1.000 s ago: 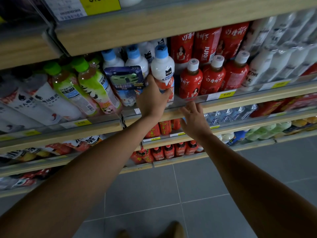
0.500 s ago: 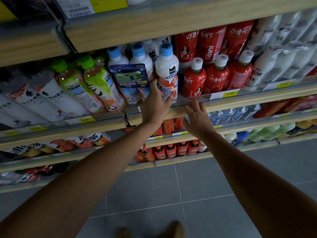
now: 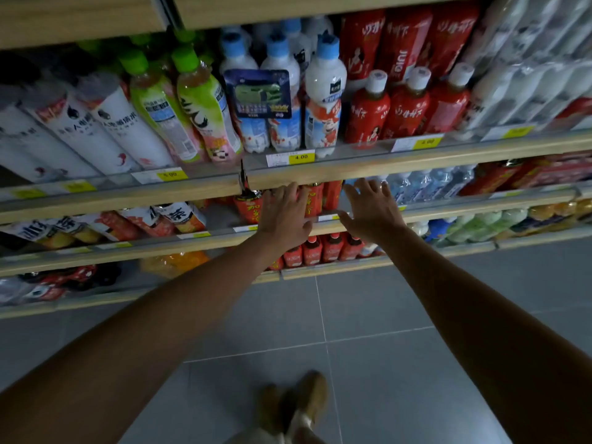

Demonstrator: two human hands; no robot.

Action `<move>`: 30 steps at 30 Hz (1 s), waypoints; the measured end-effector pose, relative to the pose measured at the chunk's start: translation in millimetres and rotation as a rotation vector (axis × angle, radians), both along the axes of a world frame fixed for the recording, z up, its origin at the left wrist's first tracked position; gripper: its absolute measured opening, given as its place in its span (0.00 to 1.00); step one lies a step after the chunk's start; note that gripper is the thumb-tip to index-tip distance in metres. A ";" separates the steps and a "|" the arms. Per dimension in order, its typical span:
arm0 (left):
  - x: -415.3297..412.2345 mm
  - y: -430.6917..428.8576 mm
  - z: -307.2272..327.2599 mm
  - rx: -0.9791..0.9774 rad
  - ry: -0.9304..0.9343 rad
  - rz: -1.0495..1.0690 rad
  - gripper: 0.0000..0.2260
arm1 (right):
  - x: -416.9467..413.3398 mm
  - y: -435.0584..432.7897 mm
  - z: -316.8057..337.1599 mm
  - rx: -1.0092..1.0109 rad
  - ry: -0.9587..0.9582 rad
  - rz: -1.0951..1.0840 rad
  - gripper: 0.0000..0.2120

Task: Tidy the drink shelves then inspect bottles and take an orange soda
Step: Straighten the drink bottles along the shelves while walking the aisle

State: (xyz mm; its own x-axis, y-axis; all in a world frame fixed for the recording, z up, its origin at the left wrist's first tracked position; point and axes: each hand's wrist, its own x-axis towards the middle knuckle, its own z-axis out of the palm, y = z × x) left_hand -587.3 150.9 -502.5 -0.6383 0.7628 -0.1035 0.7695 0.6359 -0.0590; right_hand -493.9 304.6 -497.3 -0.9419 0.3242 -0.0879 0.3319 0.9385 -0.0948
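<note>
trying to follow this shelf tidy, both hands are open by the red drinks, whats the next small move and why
Probably reach the left hand forward to the red drinks just behind it and square them up. Both it and the right hand are open, empty and level with that shelf; the blurred orange drink lies a shelf lower, untouched.

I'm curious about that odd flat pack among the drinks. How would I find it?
Start at the topmost stocked shelf. In front of its white bottles with blue caps sits a dark blue card pack. It is the only flat thing there, with a green picture in its middle.
</note>
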 end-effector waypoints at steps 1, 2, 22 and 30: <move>3.9 -3.3 -0.6 0.014 0.017 -0.026 0.27 | 6.0 -3.7 -0.2 0.003 0.000 -0.010 0.26; 7.6 -5.4 -0.8 0.024 0.024 -0.052 0.25 | 11.8 -7.5 -0.4 0.001 -0.002 -0.022 0.25; 127.8 159.6 -31.4 0.024 -0.014 -0.212 0.23 | 144.1 133.2 -32.9 -0.004 0.036 -0.152 0.19; 182.8 270.9 -83.2 0.056 -0.045 -0.124 0.24 | 185.7 248.9 -74.6 0.053 0.026 -0.069 0.19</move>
State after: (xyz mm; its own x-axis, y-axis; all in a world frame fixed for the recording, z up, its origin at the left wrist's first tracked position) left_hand -404.5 421.8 -585.8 -0.5347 0.8408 -0.0848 0.8433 0.5373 0.0107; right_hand -308.2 553.5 -571.9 -0.9189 0.3921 -0.0443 0.3941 0.9174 -0.0550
